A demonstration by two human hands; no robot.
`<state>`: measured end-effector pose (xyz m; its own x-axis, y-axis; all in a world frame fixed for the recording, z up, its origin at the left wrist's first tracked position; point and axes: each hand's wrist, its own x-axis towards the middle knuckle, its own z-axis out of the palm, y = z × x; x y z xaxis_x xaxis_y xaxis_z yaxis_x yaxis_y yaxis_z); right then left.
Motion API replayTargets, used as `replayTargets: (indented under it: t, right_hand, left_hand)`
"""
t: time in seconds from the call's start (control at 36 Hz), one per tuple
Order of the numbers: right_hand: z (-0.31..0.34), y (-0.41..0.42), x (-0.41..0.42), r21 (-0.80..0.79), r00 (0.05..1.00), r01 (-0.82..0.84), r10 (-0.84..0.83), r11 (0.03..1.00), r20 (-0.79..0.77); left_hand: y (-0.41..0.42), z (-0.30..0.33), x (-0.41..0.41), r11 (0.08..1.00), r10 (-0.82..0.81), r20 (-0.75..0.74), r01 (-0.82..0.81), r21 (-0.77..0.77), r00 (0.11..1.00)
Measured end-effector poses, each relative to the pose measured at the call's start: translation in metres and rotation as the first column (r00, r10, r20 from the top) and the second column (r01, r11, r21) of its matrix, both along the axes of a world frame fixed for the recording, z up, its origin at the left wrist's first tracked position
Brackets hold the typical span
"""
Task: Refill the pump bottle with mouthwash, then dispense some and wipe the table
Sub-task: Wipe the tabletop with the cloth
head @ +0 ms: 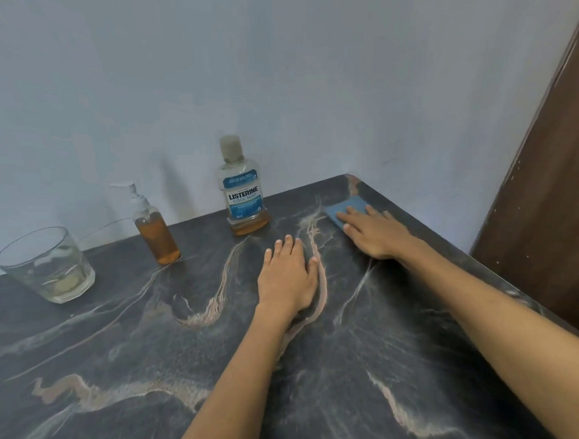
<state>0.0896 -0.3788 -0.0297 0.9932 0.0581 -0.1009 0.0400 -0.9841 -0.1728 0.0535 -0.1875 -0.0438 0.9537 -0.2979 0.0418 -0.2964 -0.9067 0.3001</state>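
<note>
Spreading across most of the view, the dark marbled table [121,340] is bounded by a pale wall [276,72] along its far edge and by a brown door [543,194] past its right edge; a wide bare stretch is left in the near and middle parts; the left hand [288,278] is laid flat on the middle of the top, fingers straight and close together, nothing held; the right hand [375,234] is pressed with straight fingers on a blue cloth [347,209] near the far right corner; a glass [45,264] holding a little pale liquid is seen near the far left; the mouthwash bottle [244,188], capped and nearly drained, is stood by the far edge; the pump bottle [154,227], filled with amber liquid, is stood between glass and mouthwash bottle.
</note>
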Motion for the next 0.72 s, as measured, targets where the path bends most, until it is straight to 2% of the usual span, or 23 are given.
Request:
replayTargets:
  t: [0.08, 0.19, 0.33, 0.58, 0.64, 0.72]
  right_hand:
    - [-0.004, 0.014, -0.013, -0.004, 0.982, -0.191, 0.191, 0.982, -0.002]
    - [-0.008, -0.002, -0.04, -0.009, 0.961, -0.276, 0.276, 0.961, 0.01]
    - [-0.006, -0.037, -0.028, -0.041, 0.989, -0.15, 0.15, 0.988, 0.005]
    - [-0.005, -0.038, 0.096, -0.05, 0.986, 0.169, -0.169, 0.984, 0.008]
    - [-0.005, -0.026, 0.113, -0.061, 0.984, 0.179, -0.178, 0.982, 0.009]
    - [-0.004, -0.004, 0.123, -0.067, 0.996, 0.088, -0.087, 0.994, 0.01]
  left_hand:
    - [0.0, -0.001, 0.013, 1.0, 0.021, 0.006, -0.021, 0.007, 1.0]
    - [0.001, -0.003, 0.025, 1.0, 0.03, 0.007, -0.03, 0.0, 1.0]
    - [-0.002, -0.005, 0.037, 1.0, 0.004, 0.006, -0.004, -0.008, 1.0]
    - [-0.005, -0.015, 0.038, 0.998, 0.006, 0.073, -0.002, -0.057, 0.997]
    - [-0.004, -0.016, 0.039, 0.998, 0.007, 0.077, -0.003, -0.061, 0.997]
    - [-0.004, -0.016, 0.039, 0.998, 0.006, 0.076, -0.001, -0.06, 0.997]
